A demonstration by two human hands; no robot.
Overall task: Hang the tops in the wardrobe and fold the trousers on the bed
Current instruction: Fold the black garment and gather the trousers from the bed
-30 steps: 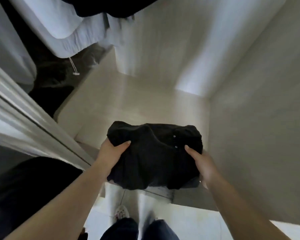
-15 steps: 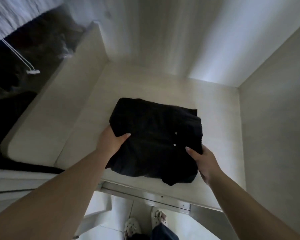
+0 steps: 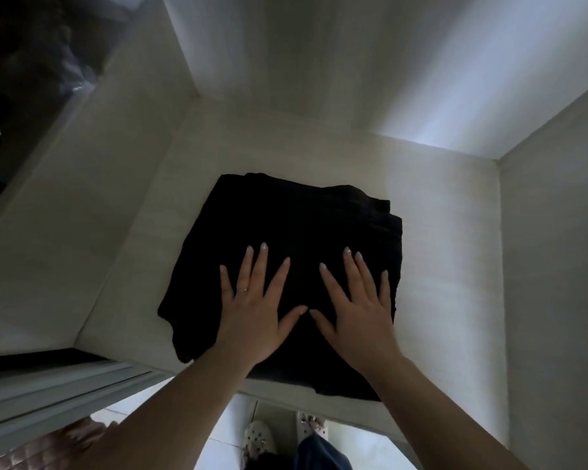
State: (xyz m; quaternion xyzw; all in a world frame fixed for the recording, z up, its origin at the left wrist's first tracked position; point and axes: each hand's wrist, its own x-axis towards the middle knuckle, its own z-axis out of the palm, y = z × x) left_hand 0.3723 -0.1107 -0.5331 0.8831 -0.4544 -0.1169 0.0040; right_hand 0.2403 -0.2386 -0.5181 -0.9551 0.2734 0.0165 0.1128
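Trousers [image 3: 299,232], folded, lie on the shelf [image 3: 438,266], near edge overhanging its front. Left hand [image 3: 255,310] and right hand [image 3: 360,310] press flat, fingers spread; push evenly farther in so the fold holds.

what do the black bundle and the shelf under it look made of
Black bundle: woven cloth, matte, going by its soft folds and layered edges; the exact fabric is too dark to tell. Shelf: pale board with faint wood-grain streaks, smooth and low-sheen, probably laminate.
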